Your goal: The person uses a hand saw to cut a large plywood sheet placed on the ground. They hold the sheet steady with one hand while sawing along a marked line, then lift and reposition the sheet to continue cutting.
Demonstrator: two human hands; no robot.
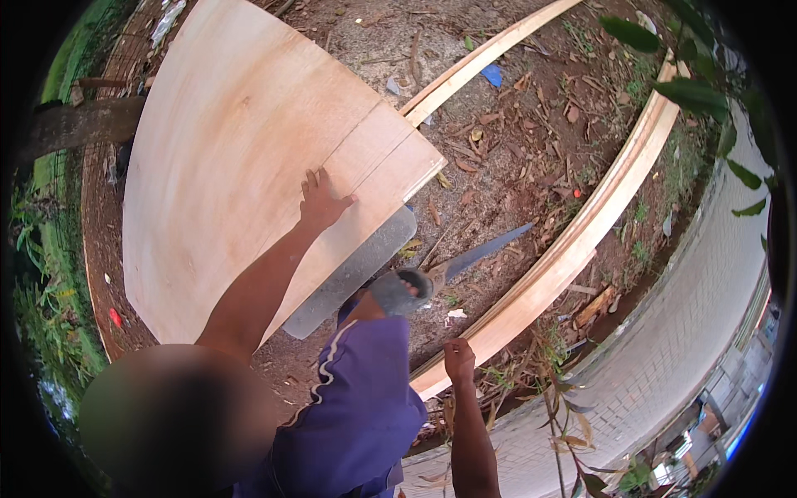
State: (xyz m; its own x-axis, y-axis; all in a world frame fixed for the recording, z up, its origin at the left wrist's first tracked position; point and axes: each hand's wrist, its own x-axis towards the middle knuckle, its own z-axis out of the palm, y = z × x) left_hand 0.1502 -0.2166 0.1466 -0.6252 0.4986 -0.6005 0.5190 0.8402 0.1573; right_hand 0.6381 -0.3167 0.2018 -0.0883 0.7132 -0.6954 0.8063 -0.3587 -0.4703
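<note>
- The plywood sheet (241, 158), broad and pale with brownish streaks, fills the upper left of the view, its narrow end pointing right; two thin lines run across it near that end.
- The left hand (322, 202) rests palm down on the plywood sheet, near the lower ends of those lines. Its grip is open, fingers spread and thumb out to the right, with nothing clasped.
- The right hand (459, 361) is low in the view, fingers curled in, seen against the near end of a long timber strip (573, 246). I cannot tell whether its grip has hold of anything, or whether it touches the wood.
- A grey slab (353, 270) shows from under the lower right edge of the plywood sheet.
- A handsaw (486, 251) lies on the littered soil between the plywood sheet and the long strip, blade pointing up and right.
- Just beside its handle is a foot in dark grey footwear (394, 295), below a purple garment (357, 423) with wavy white trim.
- Another timber strip (490, 60) runs from the sheet's right side toward the top.
- A pale wall (664, 274) curves along the right.
</note>
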